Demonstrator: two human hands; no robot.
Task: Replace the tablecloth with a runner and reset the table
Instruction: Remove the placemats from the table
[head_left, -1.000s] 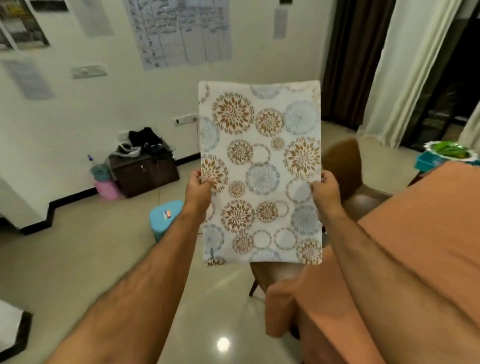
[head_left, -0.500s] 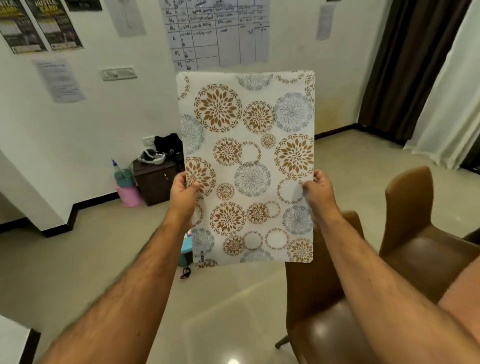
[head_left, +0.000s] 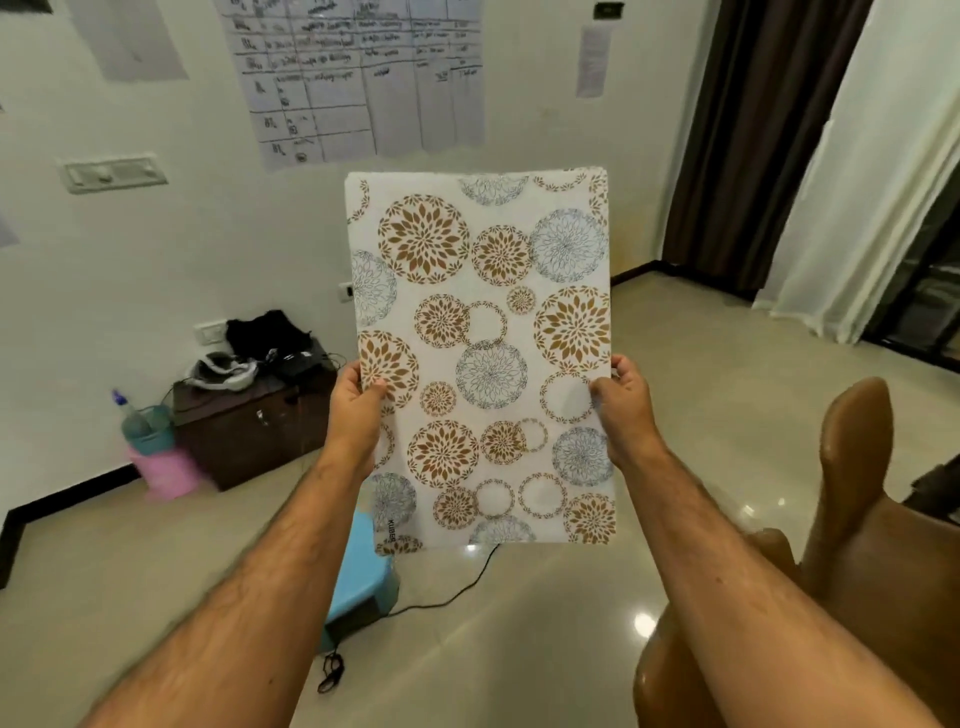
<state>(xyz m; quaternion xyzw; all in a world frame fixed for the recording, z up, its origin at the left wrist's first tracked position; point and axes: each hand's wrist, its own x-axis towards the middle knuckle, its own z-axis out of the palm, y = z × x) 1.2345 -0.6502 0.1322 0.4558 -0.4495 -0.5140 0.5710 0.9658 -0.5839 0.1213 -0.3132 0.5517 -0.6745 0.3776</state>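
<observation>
I hold a flat, folded white runner (head_left: 483, 358) printed with brown and grey flower circles upright in front of me. My left hand (head_left: 356, 410) grips its left edge a little below the middle, thumb on the front. My right hand (head_left: 626, 408) grips the right edge at the same height. The table and its orange cloth are out of view.
Two brown leather chairs (head_left: 852, 499) stand at the lower right. A light blue stool (head_left: 358, 582) with a black cable sits on the glossy floor below the runner. A dark wooden cabinet (head_left: 249, 431) and a pink container (head_left: 166, 473) stand by the wall at left. Curtains (head_left: 769, 135) hang at right.
My view has swung left, away from the table; the orange cloth has left the frame. Both hands keep the same grip on the runner.
</observation>
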